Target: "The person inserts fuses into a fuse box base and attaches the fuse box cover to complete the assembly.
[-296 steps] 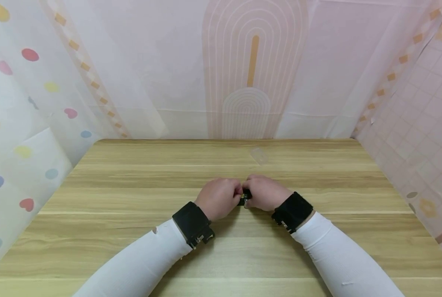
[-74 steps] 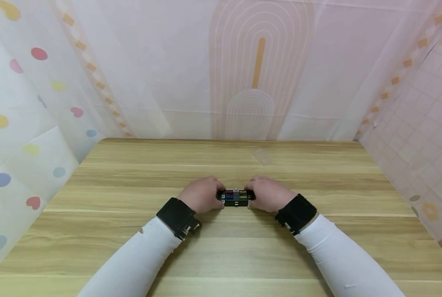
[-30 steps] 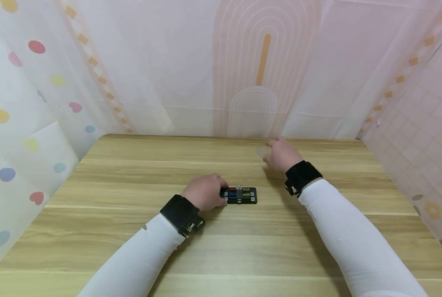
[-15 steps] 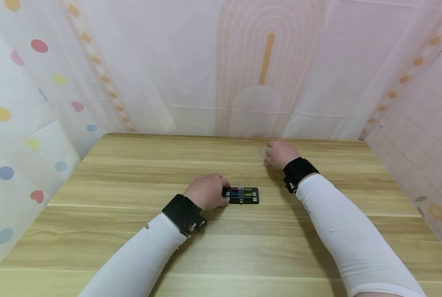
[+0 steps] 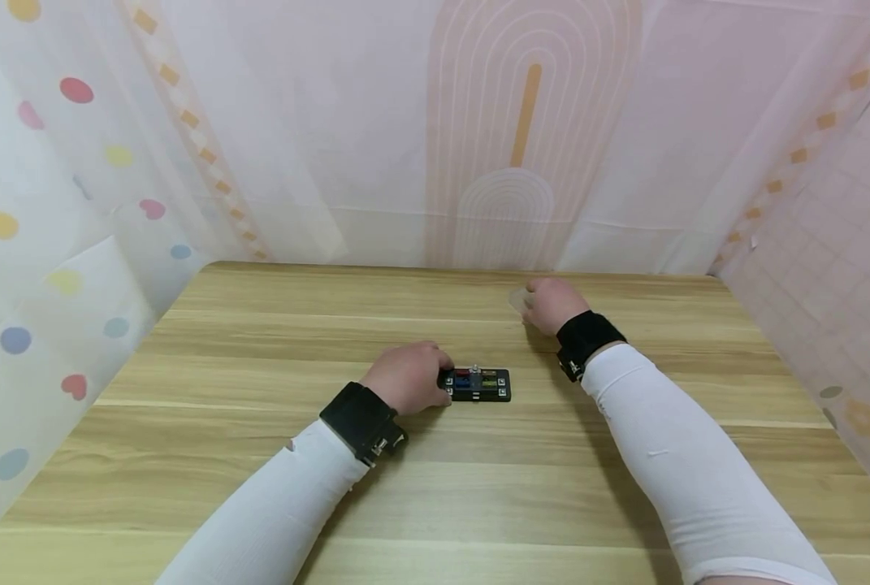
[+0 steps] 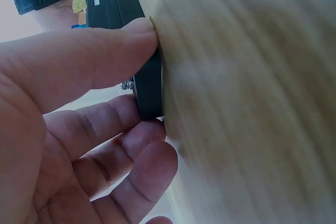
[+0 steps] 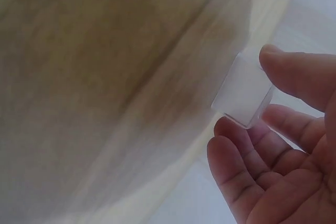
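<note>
Fuse box pinned at one end, clear cover pinched at the far edge

Fuse box [image 5: 476, 383], black and flat with coloured inserts on its upper face, lies on the worktop [image 5: 259, 455] near its middle. The left hand [image 5: 405, 378] grips its near-left end: in the left wrist view the thumb [image 6: 94, 56] presses one long edge of the fuse box [image 6: 148, 90] and the curled fingers [image 6: 121, 124] meet the opposite edge, so the grip is clamped across the box's short width. The box's right end sticks out free of that grip, with bare wood all around it.

Beyond and to the right of that grip, well apart from the box, the right hand [image 5: 549, 302] rests close to the worktop's far edge. It pinches a small clear cover [image 7: 242, 94], thumb [image 7: 299, 72] on one side and fingertips [image 7: 231, 129] on the other; from the head camera the cover [image 5: 518, 299] shows only as a faint pale patch left of the knuckles.

Between the two grips runs an open strip of wood. Patterned sheeting [image 5: 522, 122] rises straight from the far edge, just behind the right hand, and more sheeting closes both sides. The widest free room lies toward the person, around the white sleeves [image 5: 274, 512].
</note>
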